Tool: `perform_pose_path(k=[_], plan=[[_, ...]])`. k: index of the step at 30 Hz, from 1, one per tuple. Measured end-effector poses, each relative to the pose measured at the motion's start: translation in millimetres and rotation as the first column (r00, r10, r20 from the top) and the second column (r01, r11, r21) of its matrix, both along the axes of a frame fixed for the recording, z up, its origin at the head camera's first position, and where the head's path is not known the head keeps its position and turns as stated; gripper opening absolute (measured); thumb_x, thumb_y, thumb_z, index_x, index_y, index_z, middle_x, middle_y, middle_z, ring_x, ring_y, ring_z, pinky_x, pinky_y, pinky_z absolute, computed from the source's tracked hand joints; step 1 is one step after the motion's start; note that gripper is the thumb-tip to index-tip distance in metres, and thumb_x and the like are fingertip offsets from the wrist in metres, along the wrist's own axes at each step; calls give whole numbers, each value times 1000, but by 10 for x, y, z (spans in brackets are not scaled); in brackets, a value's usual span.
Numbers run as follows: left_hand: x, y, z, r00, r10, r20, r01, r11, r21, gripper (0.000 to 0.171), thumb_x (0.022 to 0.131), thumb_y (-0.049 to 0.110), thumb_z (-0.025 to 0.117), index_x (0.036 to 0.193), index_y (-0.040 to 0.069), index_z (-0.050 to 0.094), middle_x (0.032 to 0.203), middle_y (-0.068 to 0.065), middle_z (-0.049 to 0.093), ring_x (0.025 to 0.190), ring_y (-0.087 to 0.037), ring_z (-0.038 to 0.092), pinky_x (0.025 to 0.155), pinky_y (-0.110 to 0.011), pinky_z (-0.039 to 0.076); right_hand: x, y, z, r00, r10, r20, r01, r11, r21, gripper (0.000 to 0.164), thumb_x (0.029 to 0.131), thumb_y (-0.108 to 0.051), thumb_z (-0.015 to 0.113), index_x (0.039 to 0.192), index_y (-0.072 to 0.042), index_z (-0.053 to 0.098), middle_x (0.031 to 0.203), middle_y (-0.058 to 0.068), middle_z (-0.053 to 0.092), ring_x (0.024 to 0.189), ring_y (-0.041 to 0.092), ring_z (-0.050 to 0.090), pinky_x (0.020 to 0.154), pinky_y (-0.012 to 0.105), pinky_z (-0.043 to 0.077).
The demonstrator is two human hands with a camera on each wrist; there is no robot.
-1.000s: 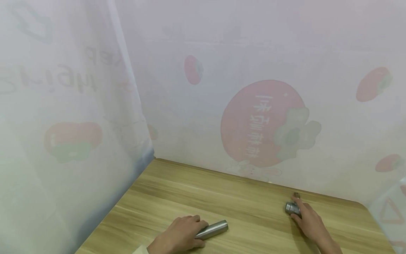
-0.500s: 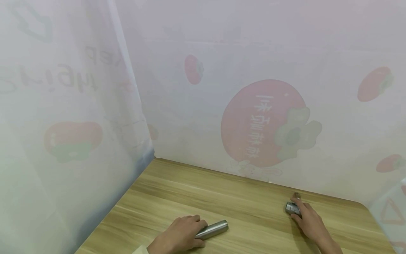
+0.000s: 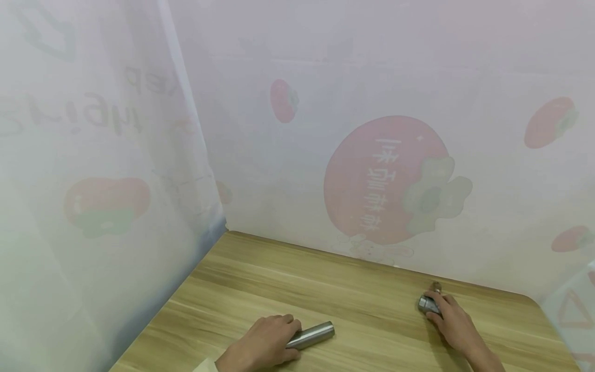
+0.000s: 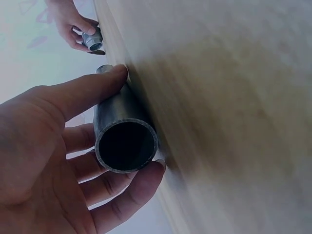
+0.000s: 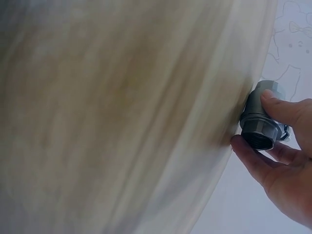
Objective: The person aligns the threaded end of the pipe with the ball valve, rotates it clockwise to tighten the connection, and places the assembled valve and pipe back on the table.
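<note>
My left hand (image 3: pixel 267 343) holds a smooth grey metal pipe (image 3: pixel 312 335) low over the wooden table. In the left wrist view the thumb lies along one side of the pipe (image 4: pixel 122 109) and the fingers curl under the other, with its hollow round end facing the camera. Farther right, my right hand (image 3: pixel 453 325) grips a short metal pipe fitting (image 3: pixel 428 305) near the back edge. The right wrist view shows hexagonal ends on the fitting (image 5: pixel 263 114) and a dark opening, between thumb and fingers. A small brownish part sticks out beyond that hand; its shape is unclear.
The wood-grain table (image 3: pixel 260 279) has a rounded far right corner. A white curtain (image 3: pixel 260 170) printed with red fruit stands right behind its back edge. Another curtain (image 3: pixel 107 268) runs along the left edge.
A fingertip of my right hand has drawn back slightly from the brownish part onto the fitting. My left hand and the pipe stay almost where they were.
</note>
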State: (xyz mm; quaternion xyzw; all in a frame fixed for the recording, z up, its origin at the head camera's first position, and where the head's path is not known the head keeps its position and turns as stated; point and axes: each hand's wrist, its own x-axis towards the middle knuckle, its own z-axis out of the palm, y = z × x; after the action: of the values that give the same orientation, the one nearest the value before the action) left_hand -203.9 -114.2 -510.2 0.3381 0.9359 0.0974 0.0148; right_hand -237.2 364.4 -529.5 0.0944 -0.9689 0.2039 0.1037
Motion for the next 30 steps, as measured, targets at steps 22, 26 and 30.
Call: perform_pose_path(k=[22,26,30], plan=[[9,-15,92,997,-7,83,1,998,68,28,97,37,83,118,21,76,105,13,68,78,3,52,68,-20,47,67,-95,179,988,55,-144,-58,998,-14,49,99,-10,80,145,-9,62,127,33,66,102,43,72,73,58,61],[7,-10,110,998,-3,70,-2,997,82,30,96,37,84,119,20,76,102,13,67,77,3,51,67,-20,46,82,-132,224,982,67,-176,-69,998,-9,48,99,-9,80,144,-11,62,126,32,67,101,40,72,71,56,61],[-4,-13,133,999,1,35,-4,997,82,32,94,37,87,118,19,77,100,12,66,76,3,50,66,-20,46,99,-155,263,983,69,-173,-72,997,-12,48,99,-9,80,144,-11,63,124,30,67,100,38,72,69,53,61]])
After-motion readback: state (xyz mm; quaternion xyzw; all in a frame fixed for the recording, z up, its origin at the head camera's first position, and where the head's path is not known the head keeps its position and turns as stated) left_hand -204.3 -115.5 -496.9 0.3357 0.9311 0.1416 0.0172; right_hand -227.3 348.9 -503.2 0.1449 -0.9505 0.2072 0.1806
